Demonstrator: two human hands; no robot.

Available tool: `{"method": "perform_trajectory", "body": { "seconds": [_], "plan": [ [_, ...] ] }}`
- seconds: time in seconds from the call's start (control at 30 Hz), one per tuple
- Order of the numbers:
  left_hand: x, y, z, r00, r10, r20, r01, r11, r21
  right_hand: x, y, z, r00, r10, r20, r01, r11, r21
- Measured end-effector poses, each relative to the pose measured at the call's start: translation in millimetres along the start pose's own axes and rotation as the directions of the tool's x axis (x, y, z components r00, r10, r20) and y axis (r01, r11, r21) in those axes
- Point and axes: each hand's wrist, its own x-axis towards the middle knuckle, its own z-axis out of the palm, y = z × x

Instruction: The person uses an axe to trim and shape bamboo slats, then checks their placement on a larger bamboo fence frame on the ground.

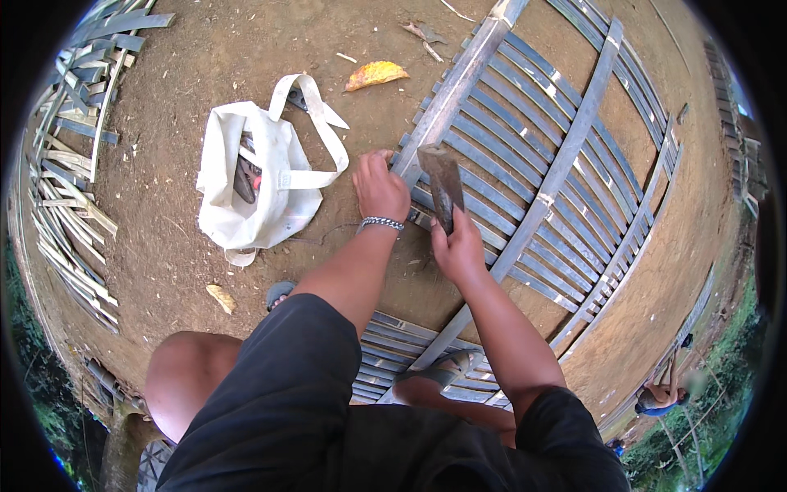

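Observation:
A large panel of dark, narrow slats (502,135) lies on the ground ahead and to the right, crossed by long rails. My left hand (383,189), with a chain bracelet at its wrist, is curled at the slat ends beside the left rail (452,94). Whatever its fingers pinch is hidden beneath them. Closed around a dark, thick, flat-sided tool (443,182), my right hand (459,248) is just right of the left one. The tool's wide end points up and away, over the left rail; its exact kind does not show.
Left of my hands stands a white bag (291,209) with tools inside. Loose strips (74,205) are heaped at the far left. A yellow leaf (375,75) lies beyond the bag. My sandaled foot (443,373) is on the slats. Another person (660,398) is at the far right.

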Motion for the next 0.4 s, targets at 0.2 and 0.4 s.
{"method": "perform_trajectory", "body": {
  "seconds": [0.2,0.4],
  "plan": [
    [5.0,-1.9,4.1,0.995,0.062,-0.079,-0.064,0.998,-0.03,-2.8,7.9,1.8,0.949,-0.263,-0.175,0.272,0.962,0.026],
    [5.2,-4.8,5.1,0.997,0.034,-0.064,-0.039,0.997,-0.071,0.6,17.0,5.4,0.999,-0.005,-0.033,0.008,0.995,0.099]
  ]
}}
